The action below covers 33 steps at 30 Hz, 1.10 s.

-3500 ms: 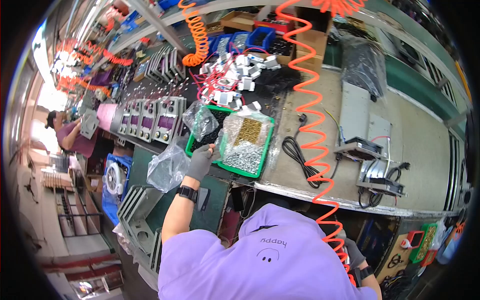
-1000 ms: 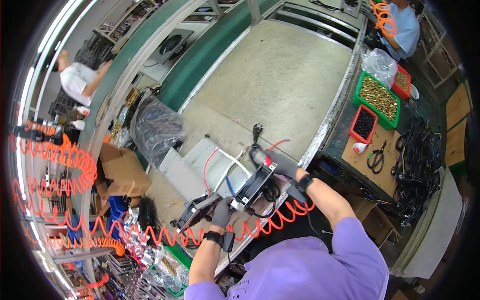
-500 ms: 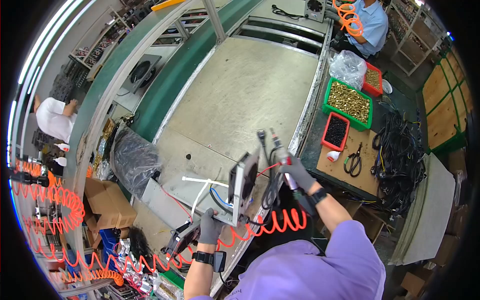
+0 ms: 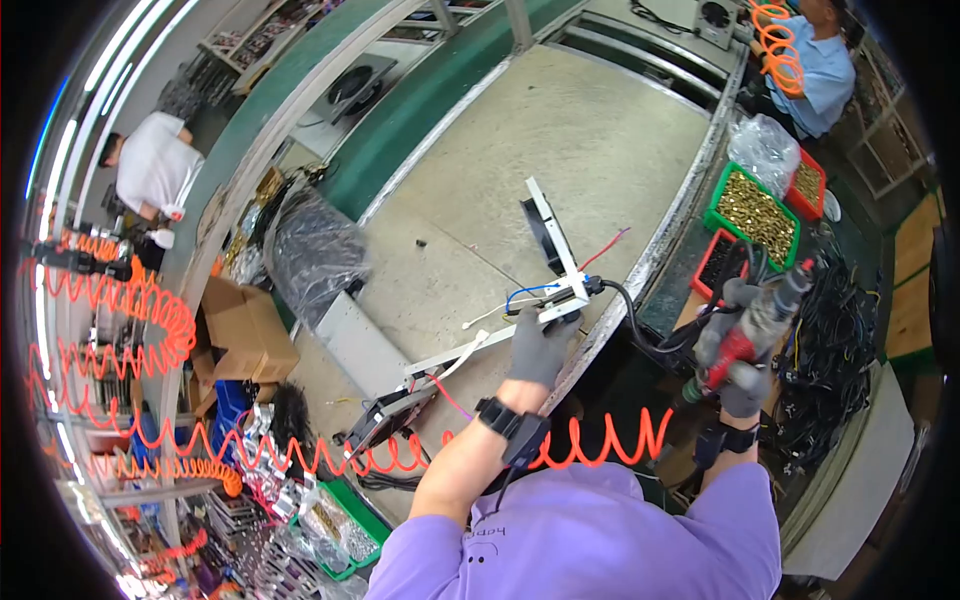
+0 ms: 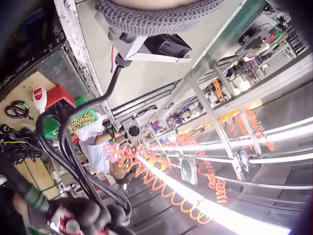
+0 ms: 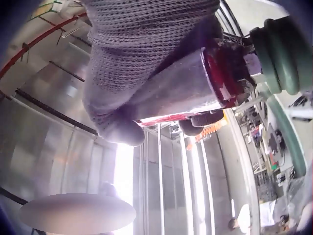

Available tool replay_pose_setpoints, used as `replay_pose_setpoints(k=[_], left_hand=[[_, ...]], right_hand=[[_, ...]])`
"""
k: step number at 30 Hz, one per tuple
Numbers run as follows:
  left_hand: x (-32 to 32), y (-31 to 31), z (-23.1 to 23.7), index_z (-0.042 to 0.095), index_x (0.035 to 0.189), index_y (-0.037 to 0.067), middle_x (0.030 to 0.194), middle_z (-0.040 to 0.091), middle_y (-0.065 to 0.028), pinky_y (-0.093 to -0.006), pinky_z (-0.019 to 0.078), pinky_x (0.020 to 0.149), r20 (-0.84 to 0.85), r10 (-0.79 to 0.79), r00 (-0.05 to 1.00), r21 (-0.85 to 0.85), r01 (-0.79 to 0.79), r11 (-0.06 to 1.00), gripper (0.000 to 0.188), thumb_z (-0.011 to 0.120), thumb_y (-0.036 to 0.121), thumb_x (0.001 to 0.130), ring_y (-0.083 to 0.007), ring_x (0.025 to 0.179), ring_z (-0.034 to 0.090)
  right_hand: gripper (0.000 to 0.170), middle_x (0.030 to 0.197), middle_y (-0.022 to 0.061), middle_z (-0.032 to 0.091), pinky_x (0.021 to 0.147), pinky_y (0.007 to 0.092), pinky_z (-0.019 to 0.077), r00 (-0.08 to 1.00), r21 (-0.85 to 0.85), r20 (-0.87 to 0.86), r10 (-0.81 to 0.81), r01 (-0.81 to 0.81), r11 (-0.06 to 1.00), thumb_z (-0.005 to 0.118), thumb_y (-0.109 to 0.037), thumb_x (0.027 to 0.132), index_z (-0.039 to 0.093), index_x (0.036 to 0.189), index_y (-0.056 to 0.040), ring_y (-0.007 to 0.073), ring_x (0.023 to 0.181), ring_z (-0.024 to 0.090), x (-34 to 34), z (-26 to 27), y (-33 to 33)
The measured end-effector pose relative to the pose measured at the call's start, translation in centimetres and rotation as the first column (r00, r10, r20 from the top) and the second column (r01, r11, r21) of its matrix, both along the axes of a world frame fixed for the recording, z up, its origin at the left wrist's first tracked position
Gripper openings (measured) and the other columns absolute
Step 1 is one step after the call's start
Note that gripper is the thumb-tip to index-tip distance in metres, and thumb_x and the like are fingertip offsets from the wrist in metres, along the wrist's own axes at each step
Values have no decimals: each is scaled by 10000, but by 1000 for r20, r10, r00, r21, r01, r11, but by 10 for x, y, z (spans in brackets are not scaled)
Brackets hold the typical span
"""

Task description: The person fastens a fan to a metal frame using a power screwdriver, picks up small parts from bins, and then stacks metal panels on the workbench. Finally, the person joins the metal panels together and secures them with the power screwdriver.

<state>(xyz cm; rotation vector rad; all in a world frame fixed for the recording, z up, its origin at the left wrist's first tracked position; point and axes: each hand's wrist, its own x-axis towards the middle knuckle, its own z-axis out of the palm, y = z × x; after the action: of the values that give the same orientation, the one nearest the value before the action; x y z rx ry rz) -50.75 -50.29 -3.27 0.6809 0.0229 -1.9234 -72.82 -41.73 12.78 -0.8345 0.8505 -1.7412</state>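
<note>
In the head view my gloved left hand (image 4: 541,345) grips a pale metal frame (image 4: 500,338) near its corner; a black fan (image 4: 540,236) is on its raised part. The left wrist view shows my glove (image 5: 161,18) above that fan (image 5: 168,46). My right hand (image 4: 742,388) holds a red and silver power tool (image 4: 745,345), its tip up and to the right. A black cable (image 4: 636,325) runs from the frame's corner in loops to the right hand. Close up, the right glove (image 6: 132,63) wraps round the tool body (image 6: 181,85).
A second fan unit (image 4: 392,412) lies on the bench (image 4: 520,130) to the left. An orange coiled hose (image 4: 590,440) crosses in front of my body. Right of the bench are a green bin (image 4: 755,215), a red bin (image 4: 715,262) and tangled black cables (image 4: 830,330).
My left hand has moved right with the frame, which has turned. The right hand has swung right, away from the frame, with the tool; the black cable now stretches across to it.
</note>
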Motion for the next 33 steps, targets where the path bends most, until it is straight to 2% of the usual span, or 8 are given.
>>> replay_pose_setpoints(k=[6, 12, 17, 19, 22, 28, 29, 33], left_hand=[[-19, -13, 15, 384, 1147, -45, 1201, 438, -230, -463, 377, 997, 18, 251, 968, 282, -246, 927, 366, 367, 261, 946, -368, 1147, 426], [34, 54, 58, 532, 960, 25, 852, 554, -56, -290, 494, 745, 188, -479, 858, 19, 484, 875, 209, 507, 210, 866, -154, 748, 584], [138, 144, 147, 464, 1154, -9, 1035, 566, -93, -298, 443, 873, 679, -280, 678, -213, 548, 809, 330, 483, 219, 916, -158, 1010, 548], [187, 188, 171, 463, 1142, -17, 1059, 573, -127, -344, 443, 877, 592, -109, 799, -294, 340, 893, 314, 507, 175, 899, -215, 997, 569], [254, 259, 196, 525, 1037, -20, 945, 608, -168, -376, 475, 802, 832, 266, 487, -259, -83, 962, 439, 606, 352, 820, -259, 871, 613], [414, 462, 177, 482, 1082, 3, 899, 570, -114, -346, 487, 713, 616, 774, 147, -447, -745, 496, 266, 516, 161, 870, -216, 800, 576], [423, 476, 183, 492, 1062, 12, 891, 572, -118, -349, 499, 717, 820, 556, -135, -376, -860, 346, 236, 496, 154, 873, -217, 791, 579], [523, 560, 131, 507, 1072, 14, 890, 592, -105, -355, 515, 671, 872, 428, -235, -319, -938, 134, 251, 455, 163, 876, -210, 745, 599]], right_hand=[[780, 1034, 137, 430, 482, 265, 469, 899, -189, 243, 364, -324, 927, 652, -84, 450, 372, 1173, 7, 185, 621, 568, 26, 23, -31], [679, 926, 31, 536, 671, 243, 444, 589, 388, -430, 685, -564, 729, 651, -96, 553, 446, 1192, 8, 101, 783, 519, 76, 50, -86], [642, 914, 113, 570, 704, 323, 449, 293, 387, -699, 652, -611, 690, 662, -174, 577, 468, 1172, -27, 194, 791, 544, 153, 6, -111], [602, 842, 148, 576, 686, 326, 455, 49, 458, -816, 576, -554, 695, 661, -220, 579, 480, 1119, -24, 222, 744, 552, 179, -22, -124], [500, 775, 113, 562, 649, 347, 445, -19, 572, -725, 688, -572, 587, 663, -252, 593, 493, 987, 3, 216, 688, 528, 214, -47, -133], [309, 738, 35, 516, 605, 283, 427, -89, 818, -389, 917, -492, 299, 633, -136, 622, 523, 881, -6, 119, 686, 499, 246, -87, -148], [364, 712, 42, 508, 479, 296, 428, -110, 818, -426, 898, -472, 330, 621, -144, 632, 497, 955, -31, 143, 578, 511, 245, -95, -152], [380, 657, 49, 490, 353, 288, 420, 12, 852, -414, 910, -347, 392, 570, -165, 644, 467, 995, -63, 163, 385, 490, 258, -72, -130]])
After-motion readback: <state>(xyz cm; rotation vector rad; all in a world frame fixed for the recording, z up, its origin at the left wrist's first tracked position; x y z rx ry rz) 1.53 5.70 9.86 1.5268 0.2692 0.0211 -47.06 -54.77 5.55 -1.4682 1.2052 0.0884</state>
